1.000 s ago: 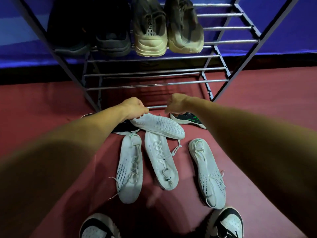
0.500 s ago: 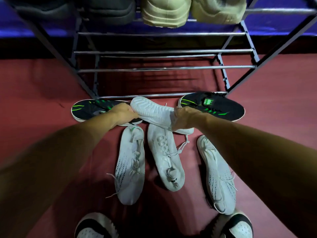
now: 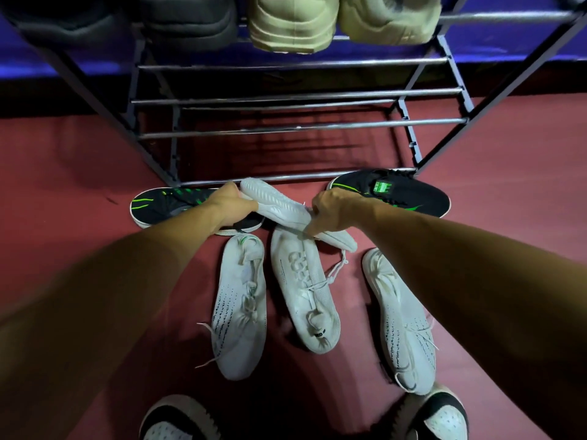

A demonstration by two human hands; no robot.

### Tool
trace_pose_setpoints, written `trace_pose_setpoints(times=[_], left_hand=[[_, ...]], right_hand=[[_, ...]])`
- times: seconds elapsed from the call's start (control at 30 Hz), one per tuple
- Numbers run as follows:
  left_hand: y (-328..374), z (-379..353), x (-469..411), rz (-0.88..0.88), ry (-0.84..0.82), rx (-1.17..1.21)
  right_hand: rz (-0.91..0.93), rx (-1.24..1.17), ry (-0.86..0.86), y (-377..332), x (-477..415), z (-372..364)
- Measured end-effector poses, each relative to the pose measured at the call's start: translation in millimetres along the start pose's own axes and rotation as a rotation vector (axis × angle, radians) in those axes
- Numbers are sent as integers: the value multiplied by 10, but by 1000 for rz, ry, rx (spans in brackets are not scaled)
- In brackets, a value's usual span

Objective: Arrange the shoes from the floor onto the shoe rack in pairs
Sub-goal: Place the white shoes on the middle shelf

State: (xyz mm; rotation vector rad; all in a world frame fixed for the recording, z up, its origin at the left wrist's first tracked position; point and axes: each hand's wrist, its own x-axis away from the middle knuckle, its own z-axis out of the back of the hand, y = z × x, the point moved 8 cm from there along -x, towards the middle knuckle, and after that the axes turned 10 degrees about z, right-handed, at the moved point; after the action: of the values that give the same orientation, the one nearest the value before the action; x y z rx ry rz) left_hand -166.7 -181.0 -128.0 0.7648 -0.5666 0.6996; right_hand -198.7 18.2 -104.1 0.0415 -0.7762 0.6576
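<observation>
Nothing reads clearly. The middle white shoe (image 3: 305, 290) carries large pale lettering along its side, illegible. The green tongue label (image 3: 382, 187) on the right-hand black shoe (image 3: 419, 198) is blurred.

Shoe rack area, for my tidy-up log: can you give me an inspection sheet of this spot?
Surface: red floor.
Job's things: sole-up white shoe held low; three white shoes and two black-green shoes lie on the floor; shoe rack holds a beige pair and a dark pair on an upper tier.
Clutter: nothing seen.
Hands: left hand and right hand each grip the sole-up white shoe.
Cables: nothing seen.
Surroundings: blue wall behind the rack; the person's own shoes at the bottom edge.
</observation>
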Motion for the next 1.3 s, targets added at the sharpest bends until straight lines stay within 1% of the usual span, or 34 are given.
trace_pose_setpoints(times=[0.13,0.23,0.3,0.43,0.53,0.63,0.67,0.73,0.8,0.83,0.97,1.07,1.13,1.23,1.3], left_hand=[[123,80,144,-48,38,167],[303,84,414,-106,2,255],[395,69,578,-148,-25,260],[499,100,946,-202,-41,196],[650,186,1220,-265,-37,123],[885,234,1521,-351,-40,65],[962,237,1612,-365,-67,62],[1123,213,1800,-380,-178,36],[1295,198,1968,-395,-264,-59],[1385,218,2033,-408,-273,-96],[1656,296,2181,-442,-267,-80],[1733,265,2197,-434,-293,-83],[1782,244,2181,-422,-274,-79],[1815,155,2170,-396,-252,-139],[1801,66,2170,-363,-286,-187]], right_hand=[[-4,-206,33,-35,135,10],[-31,-389,44,-58,290,20],[-37,-466,62,-71,453,50],[0,-632,70,-141,824,113],[20,-719,21,-164,1143,169],[-37,-790,-5,-48,1457,232],[-62,-825,-11,1,1561,253],[-74,-945,-53,72,1760,274],[-77,-1044,-91,157,1944,291],[-80,-1080,-95,209,2021,298],[-77,-1196,-57,350,2214,302],[-80,-1258,-24,451,2302,308],[-86,-1297,-9,518,2374,340],[-101,-1344,50,630,2478,426],[-94,-1369,101,698,2530,503]])
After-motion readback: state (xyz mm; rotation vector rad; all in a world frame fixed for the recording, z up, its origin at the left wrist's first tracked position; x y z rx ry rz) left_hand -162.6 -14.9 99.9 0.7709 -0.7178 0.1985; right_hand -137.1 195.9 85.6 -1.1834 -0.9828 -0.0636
